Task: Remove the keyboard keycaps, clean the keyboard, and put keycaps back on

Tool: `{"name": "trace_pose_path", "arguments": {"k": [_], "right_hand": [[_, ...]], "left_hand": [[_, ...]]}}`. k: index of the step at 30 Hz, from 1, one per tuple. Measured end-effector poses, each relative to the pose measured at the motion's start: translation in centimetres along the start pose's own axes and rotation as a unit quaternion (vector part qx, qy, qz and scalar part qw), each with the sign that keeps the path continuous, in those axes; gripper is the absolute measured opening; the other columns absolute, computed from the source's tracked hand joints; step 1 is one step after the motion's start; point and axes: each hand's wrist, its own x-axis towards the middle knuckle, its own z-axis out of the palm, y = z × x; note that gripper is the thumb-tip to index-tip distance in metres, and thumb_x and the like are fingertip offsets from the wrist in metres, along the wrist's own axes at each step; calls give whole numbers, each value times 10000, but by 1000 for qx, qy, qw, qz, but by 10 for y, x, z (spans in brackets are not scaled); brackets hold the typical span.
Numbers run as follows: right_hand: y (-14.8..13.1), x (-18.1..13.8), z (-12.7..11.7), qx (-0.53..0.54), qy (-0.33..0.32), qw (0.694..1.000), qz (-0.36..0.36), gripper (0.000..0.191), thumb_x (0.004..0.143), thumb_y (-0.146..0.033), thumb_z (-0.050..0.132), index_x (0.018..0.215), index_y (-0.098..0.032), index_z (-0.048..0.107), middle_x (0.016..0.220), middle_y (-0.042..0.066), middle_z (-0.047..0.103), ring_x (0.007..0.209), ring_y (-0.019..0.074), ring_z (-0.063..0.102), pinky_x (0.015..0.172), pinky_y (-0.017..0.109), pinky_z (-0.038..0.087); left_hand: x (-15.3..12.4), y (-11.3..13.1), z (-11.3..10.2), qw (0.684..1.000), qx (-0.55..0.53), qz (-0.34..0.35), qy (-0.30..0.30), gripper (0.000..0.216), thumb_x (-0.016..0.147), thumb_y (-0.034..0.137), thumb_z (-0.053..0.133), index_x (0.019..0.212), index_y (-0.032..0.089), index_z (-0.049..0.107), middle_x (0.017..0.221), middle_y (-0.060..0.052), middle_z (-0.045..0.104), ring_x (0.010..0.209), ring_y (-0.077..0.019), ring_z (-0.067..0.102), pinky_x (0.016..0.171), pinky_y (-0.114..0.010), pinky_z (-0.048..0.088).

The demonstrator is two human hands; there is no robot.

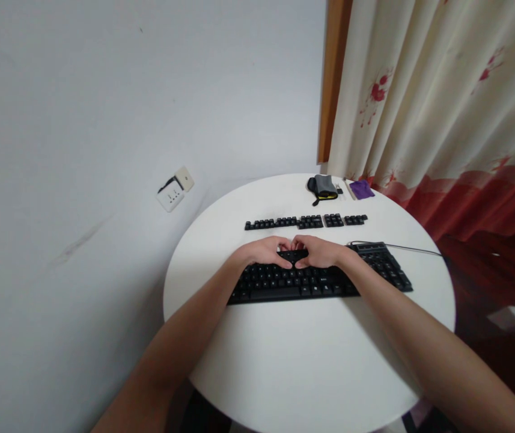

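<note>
A black keyboard point(279, 293) lies on the round white table point(293, 355), its long side facing me. Over its upper rows, my left hand point(266, 249) and my right hand point(318, 249) meet almost fingertip to fingertip. The fingers of both curl over the far part of the keyboard, and the thumbs rest on the keys. Each hand is closed on the keyboard this way; whether a single keycap sits between the fingertips is too small to tell. Behind the hands, loose black keycaps point(270, 223) stand in a row, with further keycap groups point(333, 220) to the right.
At the table's back lie a grey and black folded cloth item point(324, 185) and a purple cloth point(362, 189). A thin cable point(413, 248) runs off the right edge. A wall with a socket point(170, 195) is at left, a curtain point(401, 108) at right.
</note>
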Motion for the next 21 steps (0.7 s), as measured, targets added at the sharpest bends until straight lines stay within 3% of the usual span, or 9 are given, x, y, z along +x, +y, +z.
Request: {"name": "trace_pose_path", "arguments": {"k": [10, 14, 17, 19, 21], "right_hand": [[3, -2, -1, 19, 1, 1000, -18, 368, 692, -277, 779, 1002, -196, 599, 987, 40, 665, 889, 200, 604, 802, 318, 453], [-1, -5, -5, 35, -9, 999, -40, 373, 709, -282, 779, 1026, -186, 609, 989, 34, 659, 887, 187, 596, 801, 305, 455], [-1, -5, -8, 26, -8, 998, -50, 250, 795, -277, 704, 1013, -180, 628, 931, 20, 677, 839, 166, 609, 769, 280, 464], [2, -2, -9, -4, 25, 999, -28, 129, 862, -240, 617, 967, -175, 653, 896, 20, 695, 823, 157, 627, 766, 262, 469], [7, 2, -9, -40, 79, 996, 11, 165, 898, -185, 534, 1001, -159, 660, 933, 53, 711, 850, 168, 643, 796, 269, 470]], "left_hand": [[-6, 3, -2, 999, 8, 46, -3, 442, 700, 364, 776, 1092, 197, 657, 1045, -35, 694, 957, -210, 616, 842, -303, 445], [1, -3, 5, 997, 33, 15, 70, 321, 856, 410, 616, 1047, 162, 683, 996, -55, 725, 911, -195, 650, 809, -286, 477], [9, -8, 13, 989, 62, -18, 136, 351, 954, 366, 432, 1044, 128, 673, 996, -89, 723, 908, -200, 656, 811, -294, 485], [11, -10, 17, 981, 92, -33, 165, 343, 952, 333, 430, 1123, 142, 657, 1035, -90, 719, 937, -210, 654, 841, -303, 477], [11, -9, 19, 975, 124, -45, 176, 383, 946, 342, 459, 1262, 183, 605, 1046, -76, 723, 942, -223, 657, 852, -315, 471]]}}
